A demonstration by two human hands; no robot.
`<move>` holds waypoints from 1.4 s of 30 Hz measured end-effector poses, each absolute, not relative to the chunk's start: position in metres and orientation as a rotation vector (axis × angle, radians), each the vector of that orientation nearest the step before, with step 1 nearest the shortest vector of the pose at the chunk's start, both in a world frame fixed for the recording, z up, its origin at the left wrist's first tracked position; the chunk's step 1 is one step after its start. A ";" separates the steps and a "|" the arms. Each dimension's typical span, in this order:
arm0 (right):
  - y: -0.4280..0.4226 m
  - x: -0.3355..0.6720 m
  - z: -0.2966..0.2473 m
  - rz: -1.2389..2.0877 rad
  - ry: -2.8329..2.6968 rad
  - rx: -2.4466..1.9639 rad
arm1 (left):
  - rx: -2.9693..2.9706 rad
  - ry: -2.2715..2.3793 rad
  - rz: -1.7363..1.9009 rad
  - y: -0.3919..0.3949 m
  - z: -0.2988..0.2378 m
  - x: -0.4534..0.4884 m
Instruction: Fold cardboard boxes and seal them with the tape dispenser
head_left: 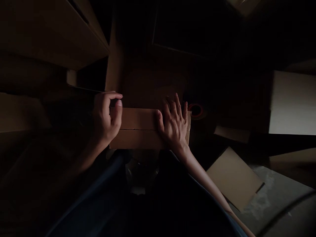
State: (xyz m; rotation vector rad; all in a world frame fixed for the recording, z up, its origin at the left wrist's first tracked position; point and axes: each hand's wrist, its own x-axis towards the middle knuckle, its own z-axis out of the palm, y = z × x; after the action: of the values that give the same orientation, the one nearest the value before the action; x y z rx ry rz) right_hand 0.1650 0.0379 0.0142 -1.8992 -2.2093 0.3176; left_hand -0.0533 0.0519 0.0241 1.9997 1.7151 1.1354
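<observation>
A small brown cardboard box [138, 128] sits in front of me in dim light, its top flaps closed with a seam running across. My left hand [107, 117] curls round the box's left end, fingers bent and thumb against the side. My right hand [174, 120] lies flat on the right part of the lid with fingers stretched out and spread. A roll of tape [196, 110] with a red core lies just right of the box, close to my right fingertips.
Large cardboard boxes [49, 36] are stacked at the upper left. A pale box [292, 102] stands at the right. A flattened cardboard piece [233, 176] lies on the grey floor [278, 204] at the lower right. Much of the scene is too dark to read.
</observation>
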 end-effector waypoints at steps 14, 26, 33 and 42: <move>0.039 0.166 0.008 0.329 -2.179 -1.859 | 2.461 1.327 0.150 0.006 0.017 -0.002; 0.047 0.167 0.011 0.446 -2.195 -1.799 | 2.405 1.332 0.120 0.008 0.017 -0.002; 0.067 0.159 0.006 0.414 -2.187 -1.772 | 2.431 1.289 0.162 0.009 0.015 -0.004; 0.065 0.153 0.006 0.384 -2.153 -1.873 | 2.314 1.143 0.327 0.013 0.023 -0.014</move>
State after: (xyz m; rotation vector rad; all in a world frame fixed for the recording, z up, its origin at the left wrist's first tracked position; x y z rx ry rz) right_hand 0.1530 0.0653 0.0060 -1.8728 -2.1529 0.3840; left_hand -0.0144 0.0129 0.0225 2.3141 1.1432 0.3274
